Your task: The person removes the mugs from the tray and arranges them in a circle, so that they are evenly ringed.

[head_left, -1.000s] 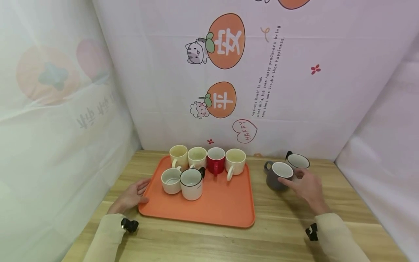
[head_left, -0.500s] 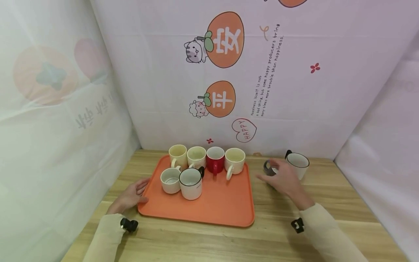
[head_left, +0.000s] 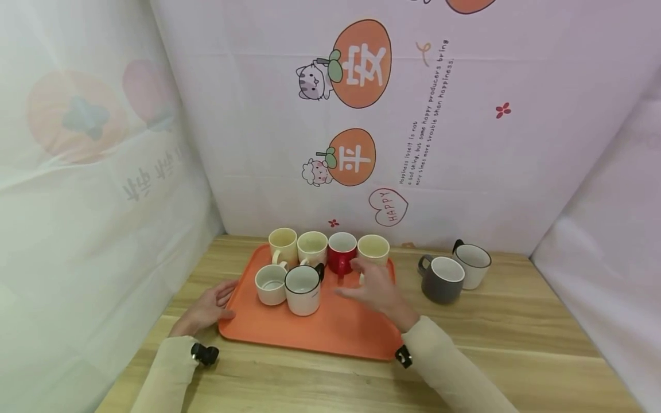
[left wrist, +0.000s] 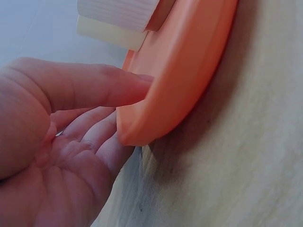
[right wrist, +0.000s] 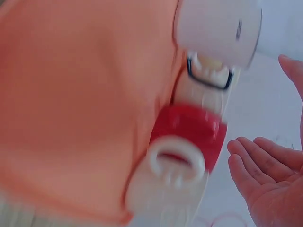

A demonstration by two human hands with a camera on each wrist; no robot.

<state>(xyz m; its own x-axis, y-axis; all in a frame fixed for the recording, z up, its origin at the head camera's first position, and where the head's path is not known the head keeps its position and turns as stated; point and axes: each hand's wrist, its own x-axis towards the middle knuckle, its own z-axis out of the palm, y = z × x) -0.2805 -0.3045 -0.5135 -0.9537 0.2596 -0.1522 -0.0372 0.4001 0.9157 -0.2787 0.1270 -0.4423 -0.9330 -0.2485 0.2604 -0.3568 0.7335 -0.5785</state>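
My left hand (head_left: 205,310) pinches the left edge of an orange tray (head_left: 335,332); in the left wrist view the thumb lies against the inside of the tray's rim (left wrist: 184,80), with the fingers below it. Over the tray's right half hovers my right hand (head_left: 379,289), fingers spread and holding nothing. It overlaps the rightmost cream mug (head_left: 373,244) and is near the red mug (head_left: 342,248). In front stand a white mug with a black rim (head_left: 303,295) and a small white cup (head_left: 271,287). The right wrist view is blurred.
Right of the tray, on the wooden table (head_left: 496,338), stand a dark grey mug (head_left: 441,287) and a black-rimmed white mug (head_left: 475,267). Along the tray's back are a pale yellow mug (head_left: 282,244) and another cream mug (head_left: 312,246). Printed cloth (head_left: 454,172) hangs around the table.
My right hand has swung left from the two mugs beyond the tray, past the grey one, to above the tray. The left hand has stayed on the tray's edge.
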